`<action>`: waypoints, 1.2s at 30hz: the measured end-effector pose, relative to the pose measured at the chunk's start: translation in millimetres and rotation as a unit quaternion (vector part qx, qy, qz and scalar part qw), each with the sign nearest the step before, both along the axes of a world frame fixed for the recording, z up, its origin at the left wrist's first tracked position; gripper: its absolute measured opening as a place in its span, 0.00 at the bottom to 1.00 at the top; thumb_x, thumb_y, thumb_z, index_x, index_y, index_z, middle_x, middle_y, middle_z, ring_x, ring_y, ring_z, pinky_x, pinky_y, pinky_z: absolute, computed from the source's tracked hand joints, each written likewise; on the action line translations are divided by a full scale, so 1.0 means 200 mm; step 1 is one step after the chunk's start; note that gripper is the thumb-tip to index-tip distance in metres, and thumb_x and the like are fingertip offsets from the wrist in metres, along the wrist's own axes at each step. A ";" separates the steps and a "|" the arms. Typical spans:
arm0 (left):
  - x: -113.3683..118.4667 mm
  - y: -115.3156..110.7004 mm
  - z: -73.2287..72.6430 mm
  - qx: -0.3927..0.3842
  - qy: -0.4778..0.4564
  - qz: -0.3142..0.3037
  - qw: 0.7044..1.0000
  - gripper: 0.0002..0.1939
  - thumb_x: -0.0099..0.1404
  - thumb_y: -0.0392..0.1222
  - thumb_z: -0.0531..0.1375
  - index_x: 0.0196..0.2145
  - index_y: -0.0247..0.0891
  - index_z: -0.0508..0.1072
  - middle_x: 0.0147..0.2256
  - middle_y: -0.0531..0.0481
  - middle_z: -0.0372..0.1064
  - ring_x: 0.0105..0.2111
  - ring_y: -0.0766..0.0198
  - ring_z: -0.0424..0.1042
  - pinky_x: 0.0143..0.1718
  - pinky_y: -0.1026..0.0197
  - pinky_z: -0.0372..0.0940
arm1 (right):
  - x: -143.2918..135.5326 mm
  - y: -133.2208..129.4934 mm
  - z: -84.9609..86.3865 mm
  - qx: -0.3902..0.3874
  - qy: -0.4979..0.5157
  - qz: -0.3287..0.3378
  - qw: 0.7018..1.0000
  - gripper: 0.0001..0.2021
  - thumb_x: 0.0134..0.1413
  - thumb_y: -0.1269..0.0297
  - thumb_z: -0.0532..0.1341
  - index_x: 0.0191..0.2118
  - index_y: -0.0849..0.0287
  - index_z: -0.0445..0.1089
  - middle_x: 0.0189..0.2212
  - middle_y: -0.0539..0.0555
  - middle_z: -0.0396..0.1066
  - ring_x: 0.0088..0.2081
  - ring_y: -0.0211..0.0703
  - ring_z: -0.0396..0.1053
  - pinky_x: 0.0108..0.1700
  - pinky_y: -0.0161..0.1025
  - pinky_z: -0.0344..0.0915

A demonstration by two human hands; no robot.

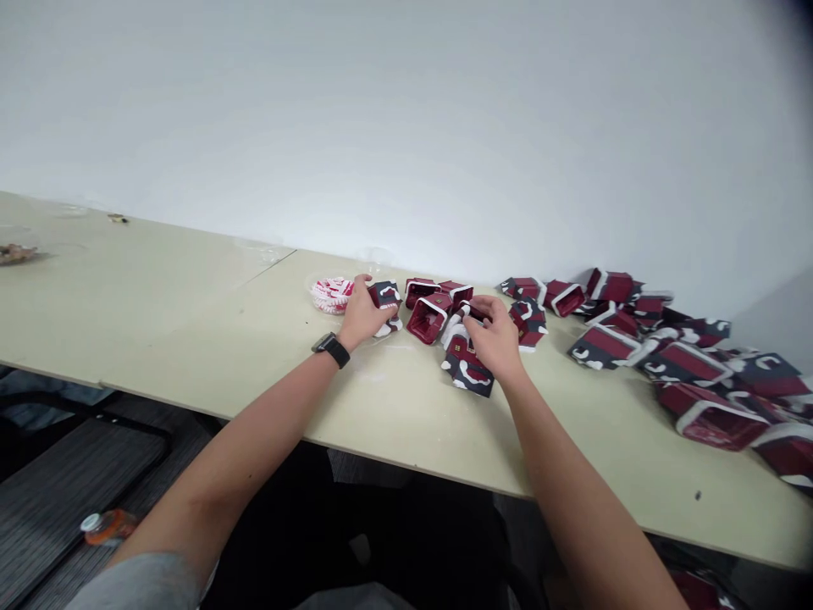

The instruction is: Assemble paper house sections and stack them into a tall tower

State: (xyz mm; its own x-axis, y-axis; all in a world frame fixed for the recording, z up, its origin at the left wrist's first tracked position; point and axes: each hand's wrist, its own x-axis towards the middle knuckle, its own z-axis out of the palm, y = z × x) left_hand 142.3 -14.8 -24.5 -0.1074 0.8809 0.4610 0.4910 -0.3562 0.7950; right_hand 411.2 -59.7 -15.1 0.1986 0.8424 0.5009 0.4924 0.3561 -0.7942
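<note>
My left hand (pixel 367 315) is closed round a small model house (pixel 384 294) with a dark roof and white snow-like trim, resting on the table. Its thumb lies across the near side. Curled over the white-edged base of another dark red model house (pixel 468 366) is my right hand (pixel 496 337); that house lies tilted with its dark roof toward me. Between the hands, several red houses (pixel 429 318) lie on their sides, their hollow open bottoms showing. A clear round tub (pixel 331 296) of red and white pieces stands just left of my left hand.
Many more red houses (pixel 686 363) are heaped along the right of the pale table (pixel 190 313), against the wall (pixel 406 127). Clear plastic (pixel 270 254) lies at the back. Below the table's left front edge is an orange drink bottle (pixel 109 526) with a white cap.
</note>
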 end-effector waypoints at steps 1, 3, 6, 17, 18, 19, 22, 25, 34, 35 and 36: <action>0.00 0.00 0.00 -0.003 0.004 -0.002 1.000 0.42 0.54 0.42 0.73 0.61 0.37 0.57 0.47 0.41 0.71 0.47 0.49 0.74 0.52 0.48 0.67 | 0.00 0.00 0.00 0.001 0.003 -0.001 1.000 0.21 0.53 0.60 0.65 0.53 0.53 0.71 0.57 0.59 0.77 0.60 0.58 0.74 0.65 0.61 0.65; 0.00 0.00 0.00 -0.007 0.010 -0.004 1.000 0.42 0.54 0.42 0.73 0.61 0.38 0.57 0.48 0.40 0.71 0.48 0.48 0.74 0.52 0.48 0.67 | 0.00 0.00 0.01 0.003 0.006 -0.006 1.000 0.20 0.53 0.59 0.65 0.53 0.53 0.71 0.56 0.60 0.78 0.60 0.58 0.73 0.65 0.62 0.65; 0.00 0.00 -0.01 -0.003 0.007 -0.007 1.000 0.41 0.56 0.44 0.72 0.61 0.38 0.58 0.50 0.39 0.71 0.50 0.47 0.74 0.54 0.47 0.66 | 0.00 -0.01 0.02 0.008 0.013 -0.009 1.000 0.20 0.53 0.59 0.66 0.52 0.53 0.71 0.55 0.60 0.78 0.59 0.58 0.74 0.64 0.63 0.66; 0.04 0.02 -0.04 0.055 0.026 0.013 0.998 0.35 0.59 0.36 0.67 0.61 0.36 0.61 0.58 0.34 0.67 0.61 0.44 0.66 0.64 0.43 0.61 | 0.00 0.00 0.02 0.025 0.045 -0.013 0.999 0.19 0.53 0.61 0.64 0.52 0.53 0.71 0.54 0.59 0.79 0.58 0.55 0.76 0.63 0.60 0.69; 0.04 0.02 -0.04 0.056 0.025 0.013 0.998 0.34 0.59 0.36 0.66 0.61 0.36 0.62 0.58 0.34 0.67 0.61 0.44 0.66 0.64 0.43 0.60 | 0.00 0.00 0.02 0.027 0.047 -0.016 0.998 0.19 0.53 0.61 0.64 0.52 0.53 0.71 0.54 0.59 0.79 0.58 0.55 0.75 0.63 0.60 0.69; 0.04 0.02 -0.04 0.055 0.024 0.014 0.998 0.34 0.59 0.36 0.66 0.61 0.36 0.62 0.58 0.34 0.67 0.62 0.44 0.66 0.64 0.43 0.60 | 0.00 0.00 0.02 0.030 0.048 -0.019 0.998 0.19 0.53 0.61 0.64 0.52 0.53 0.71 0.53 0.58 0.79 0.58 0.55 0.75 0.63 0.60 0.70; 0.04 0.02 -0.04 0.048 0.021 0.013 0.999 0.34 0.60 0.36 0.66 0.62 0.36 0.62 0.58 0.34 0.67 0.61 0.44 0.67 0.65 0.43 0.60 | 0.00 0.00 0.02 0.037 0.053 -0.026 0.998 0.18 0.53 0.62 0.63 0.51 0.53 0.71 0.51 0.58 0.79 0.58 0.55 0.76 0.62 0.60 0.70; 0.05 0.00 -0.03 0.049 0.026 0.012 0.998 0.34 0.60 0.36 0.66 0.62 0.35 0.62 0.59 0.33 0.67 0.61 0.43 0.66 0.65 0.43 0.59 | 0.00 -0.01 0.02 0.040 0.049 -0.033 0.997 0.18 0.52 0.63 0.63 0.50 0.54 0.70 0.51 0.58 0.79 0.57 0.55 0.76 0.62 0.60 0.70; 0.09 -0.12 0.02 0.086 0.097 0.052 0.990 0.28 0.65 0.35 0.62 0.62 0.42 0.65 0.63 0.36 0.66 0.64 0.38 0.60 0.64 0.38 0.52 | 0.02 -0.03 0.07 0.100 0.020 -0.119 0.988 0.18 0.51 0.62 0.63 0.49 0.55 0.71 0.48 0.57 0.80 0.38 0.47 0.73 0.38 0.44 0.68; 0.09 -0.14 0.03 0.097 0.101 0.049 0.989 0.27 0.65 0.35 0.61 0.61 0.43 0.66 0.64 0.38 0.66 0.64 0.39 0.60 0.64 0.38 0.51 | 0.02 -0.03 0.08 0.116 0.021 -0.135 0.984 0.17 0.51 0.63 0.62 0.49 0.55 0.71 0.46 0.57 0.80 0.35 0.46 0.72 0.36 0.43 0.66; 0.09 -0.15 0.04 0.104 0.101 0.044 0.988 0.26 0.66 0.35 0.61 0.61 0.43 0.66 0.64 0.38 0.66 0.64 0.39 0.60 0.65 0.39 0.50 | 0.03 -0.03 0.09 0.132 0.022 -0.151 0.979 0.16 0.50 0.64 0.62 0.48 0.55 0.71 0.44 0.57 0.80 0.34 0.45 0.71 0.35 0.42 0.64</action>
State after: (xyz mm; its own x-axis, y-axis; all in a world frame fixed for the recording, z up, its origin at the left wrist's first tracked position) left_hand 159.4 -44.1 -16.8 -0.0661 0.7556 0.6517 0.6692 -0.4509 0.5907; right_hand 417.5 -65.5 3.1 0.4444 0.5843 0.6790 0.5740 0.3963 -0.7166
